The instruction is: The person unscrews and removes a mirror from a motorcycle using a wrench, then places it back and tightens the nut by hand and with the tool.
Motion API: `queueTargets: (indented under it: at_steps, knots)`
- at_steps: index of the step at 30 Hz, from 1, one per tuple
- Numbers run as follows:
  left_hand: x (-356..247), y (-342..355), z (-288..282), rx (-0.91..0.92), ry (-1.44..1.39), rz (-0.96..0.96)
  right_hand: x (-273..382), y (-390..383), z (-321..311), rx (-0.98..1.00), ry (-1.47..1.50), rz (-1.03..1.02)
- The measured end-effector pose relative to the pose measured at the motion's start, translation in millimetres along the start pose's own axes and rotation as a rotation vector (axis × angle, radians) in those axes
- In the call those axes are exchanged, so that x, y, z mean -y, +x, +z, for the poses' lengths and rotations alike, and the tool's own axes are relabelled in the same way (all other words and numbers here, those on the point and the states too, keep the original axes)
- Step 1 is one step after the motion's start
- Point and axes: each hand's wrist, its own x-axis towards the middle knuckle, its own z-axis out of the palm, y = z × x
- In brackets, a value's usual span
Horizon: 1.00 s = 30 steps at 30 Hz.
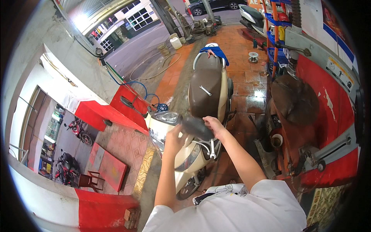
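A cream scooter point(176, 164) with a brown seat point(206, 73) stands before me, its front wheel nearest. Both my hands are over its handlebar area, closed on a smooth, dark oval piece, blurred, that looks like a rear-view mirror point(196, 128). My left hand point(175, 138) is at its left end, fingers partly hidden. At the right end my right hand point(214, 127) grips the edge. Just below, a wrench point(212, 150) sticks out near the front cover. Another wrench point(205, 90) lies on the seat. The scooter's other mirror point(126, 101) sticks out at left.
A blue cloth point(221, 55) drapes over the scooter's tail. On the right are a tyre machine point(328, 127) with a round dark pad point(294, 98) and a blue-and-orange rack point(274, 42). A blue hose point(145, 91) runs along the left. A red table point(107, 166) stands farther left.
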Motion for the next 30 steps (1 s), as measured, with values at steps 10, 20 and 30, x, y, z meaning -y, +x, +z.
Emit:
queueTargets:
  at_steps: [10,20,30]
  knots:
    - [72,53,18,-0.309,-0.669,-0.634,1,4,-5,0.026,0.011,0.023]
    - [32,-57,22,-0.573,-0.692,-0.445,1,3,-2,0.020,0.011,0.017]
    - [-5,31,11,-0.028,-0.103,-0.139,-4,9,-19,0.019,0.037,0.016]
